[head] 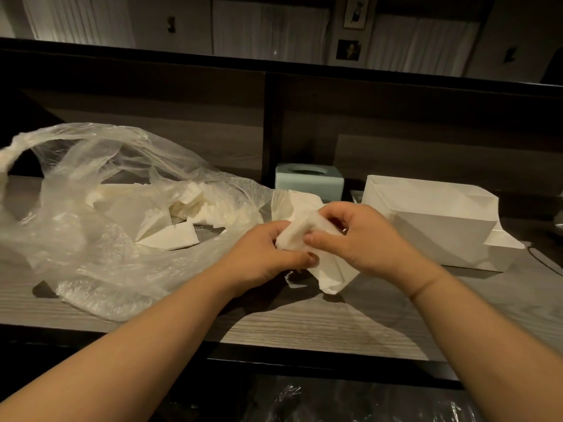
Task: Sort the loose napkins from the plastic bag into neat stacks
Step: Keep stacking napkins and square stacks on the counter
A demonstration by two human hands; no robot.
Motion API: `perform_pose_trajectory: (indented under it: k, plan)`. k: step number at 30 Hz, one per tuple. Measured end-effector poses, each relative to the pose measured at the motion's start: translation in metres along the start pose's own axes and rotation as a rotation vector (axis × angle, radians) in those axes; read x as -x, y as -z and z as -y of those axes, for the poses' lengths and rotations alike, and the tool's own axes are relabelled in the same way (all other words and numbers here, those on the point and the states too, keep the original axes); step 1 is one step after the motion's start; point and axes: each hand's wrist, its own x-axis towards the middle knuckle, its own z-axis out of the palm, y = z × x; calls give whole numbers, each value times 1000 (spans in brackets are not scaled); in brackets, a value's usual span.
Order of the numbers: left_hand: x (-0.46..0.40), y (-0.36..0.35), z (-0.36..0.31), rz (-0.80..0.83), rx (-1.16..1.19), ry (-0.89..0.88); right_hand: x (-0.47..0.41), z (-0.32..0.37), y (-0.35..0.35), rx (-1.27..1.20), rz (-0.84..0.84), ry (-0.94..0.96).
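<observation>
We gripped a small bundle of napkins [307, 236] between our left hand [268, 254] and right hand [362, 239]. Left of both, the plastic bag [100, 208] held many loose ones; most sorting seemingly remained. A white box [438, 220] sat right.

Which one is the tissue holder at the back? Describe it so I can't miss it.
Start at the wooden counter and look behind both hands to the dark upright divider. At its foot stands the tissue holder: pale green, with an oval top opening, unlike the plain white box beside it.

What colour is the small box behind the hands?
Pale mint green tissue box, seen in the head view.
</observation>
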Motion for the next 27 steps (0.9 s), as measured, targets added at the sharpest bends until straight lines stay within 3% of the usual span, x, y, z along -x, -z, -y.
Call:
perform_pose_trajectory:
  k: [3,6,9,14,20,23,27]
  plan:
    - [1,-1,-2,12,162,21,8,-1,-1,-245,-65,-40]
    - [3,-3,-5,43,194,9,11,6,6,-212,15,-24]
    - [3,-5,-6,68,288,32,10,11,7,-325,-50,-4]
    - [4,-3,-6,68,107,40,25,1,4,-562,-206,-56]
    - [1,-5,-1,-49,-56,-21,46,-32,3,-346,-80,-159]
    - [-1,-5,2,8,-226,-13,51,-44,-9,-299,-115,-164]
    - [-3,-7,2,114,-252,3,54,-48,-14,-243,-117,-135]
